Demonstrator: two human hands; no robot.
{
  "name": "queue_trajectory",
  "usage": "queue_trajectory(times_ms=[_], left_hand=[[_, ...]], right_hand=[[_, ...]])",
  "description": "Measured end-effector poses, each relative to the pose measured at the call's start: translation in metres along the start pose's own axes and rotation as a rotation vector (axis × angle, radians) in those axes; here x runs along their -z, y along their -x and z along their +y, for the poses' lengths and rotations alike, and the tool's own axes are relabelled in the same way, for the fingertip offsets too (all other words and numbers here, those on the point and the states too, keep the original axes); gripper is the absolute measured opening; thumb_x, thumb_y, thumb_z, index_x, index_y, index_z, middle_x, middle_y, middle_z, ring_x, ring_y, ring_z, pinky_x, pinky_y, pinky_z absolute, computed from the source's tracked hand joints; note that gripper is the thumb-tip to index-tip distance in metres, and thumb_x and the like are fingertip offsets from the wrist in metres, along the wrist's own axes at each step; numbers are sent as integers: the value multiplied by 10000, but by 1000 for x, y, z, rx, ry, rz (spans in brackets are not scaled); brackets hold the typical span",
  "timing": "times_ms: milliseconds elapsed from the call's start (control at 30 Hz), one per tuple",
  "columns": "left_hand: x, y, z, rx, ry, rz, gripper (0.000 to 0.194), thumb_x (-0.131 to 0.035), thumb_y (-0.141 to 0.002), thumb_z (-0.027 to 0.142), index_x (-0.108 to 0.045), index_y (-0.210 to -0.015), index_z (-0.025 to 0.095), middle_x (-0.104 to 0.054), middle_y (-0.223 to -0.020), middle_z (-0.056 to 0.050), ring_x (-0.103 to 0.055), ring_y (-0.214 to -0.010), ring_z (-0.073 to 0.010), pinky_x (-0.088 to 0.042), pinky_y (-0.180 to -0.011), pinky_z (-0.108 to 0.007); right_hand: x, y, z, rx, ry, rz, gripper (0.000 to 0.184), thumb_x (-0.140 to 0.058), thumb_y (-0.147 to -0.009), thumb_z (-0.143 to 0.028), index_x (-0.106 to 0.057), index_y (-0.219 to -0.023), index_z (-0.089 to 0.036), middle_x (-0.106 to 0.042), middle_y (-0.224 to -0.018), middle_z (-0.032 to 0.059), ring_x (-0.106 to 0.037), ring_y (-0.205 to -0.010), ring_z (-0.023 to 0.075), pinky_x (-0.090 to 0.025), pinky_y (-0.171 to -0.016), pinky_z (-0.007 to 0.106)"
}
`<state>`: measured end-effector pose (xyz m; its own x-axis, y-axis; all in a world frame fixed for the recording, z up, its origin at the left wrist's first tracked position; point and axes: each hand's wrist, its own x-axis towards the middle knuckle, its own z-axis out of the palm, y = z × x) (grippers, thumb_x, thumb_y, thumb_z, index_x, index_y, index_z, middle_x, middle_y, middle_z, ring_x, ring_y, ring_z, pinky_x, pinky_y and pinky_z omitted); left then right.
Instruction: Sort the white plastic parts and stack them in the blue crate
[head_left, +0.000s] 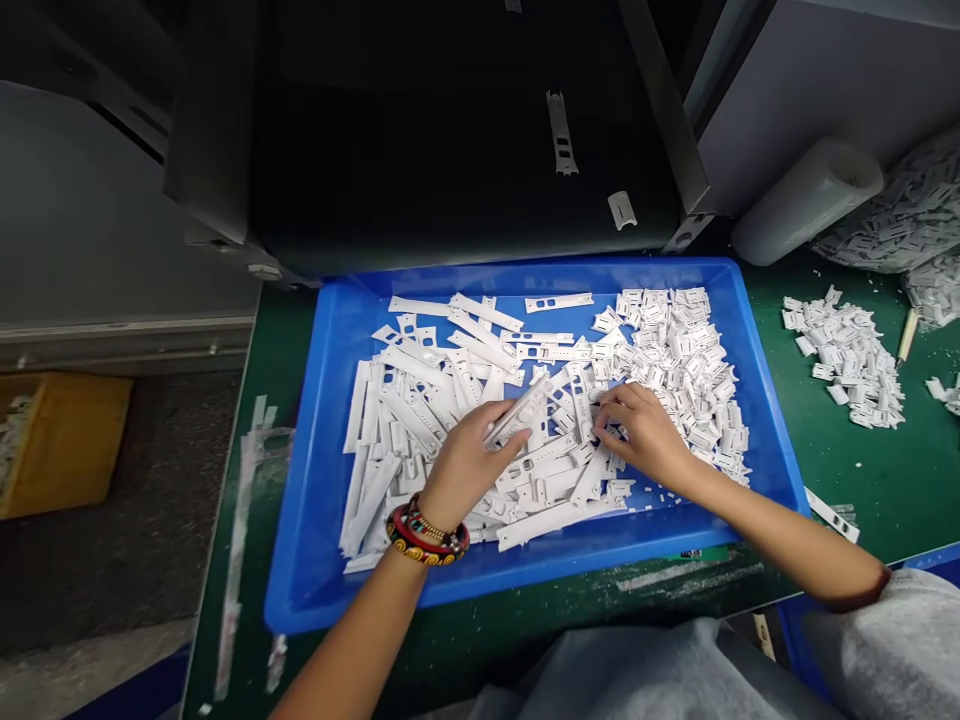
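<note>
Left hand (466,462) grips slim white strips (523,405), right hand (643,432) beside slotted ones (579,400).

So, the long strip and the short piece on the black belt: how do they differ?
The long strip is several times as long as the short piece.
The long strip has two dark windows near its lower end; the short piece shows just a thin slit.
The long strip lies farther from the blue tray than the short piece.
Both are white, on the belt.
</note>
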<state>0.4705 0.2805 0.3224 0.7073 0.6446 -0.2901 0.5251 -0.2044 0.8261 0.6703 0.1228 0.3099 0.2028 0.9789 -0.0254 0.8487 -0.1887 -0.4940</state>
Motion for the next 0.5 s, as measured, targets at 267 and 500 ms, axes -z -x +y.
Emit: queue_trajectory(times_ms=[267,500], left_hand=[[-10,-2,1,-351,-349,150,408,-470,-958,372,-518,-1335,223,-561,-1379,-114,-448,-1335,-307,-416,-1100,-534],[-25,18,53,-444,-210,-158,324,-424,-973,432,-618,-1036,181,-709,-1045,-125,-659,-1019,-277,-532,-900,-462]], right_hand=[[-1,-4,-8,-86,149,-31,147,-681,-851,-309,-636,-827,-170,-654,-855,103,-586,-848,258,-448,-709,353],[62,21,-47,-163,-476,79,190,-621,-882,-347,-668,-999,-204,-676,-826,38,-606,-700,151,-483,-632,279]])
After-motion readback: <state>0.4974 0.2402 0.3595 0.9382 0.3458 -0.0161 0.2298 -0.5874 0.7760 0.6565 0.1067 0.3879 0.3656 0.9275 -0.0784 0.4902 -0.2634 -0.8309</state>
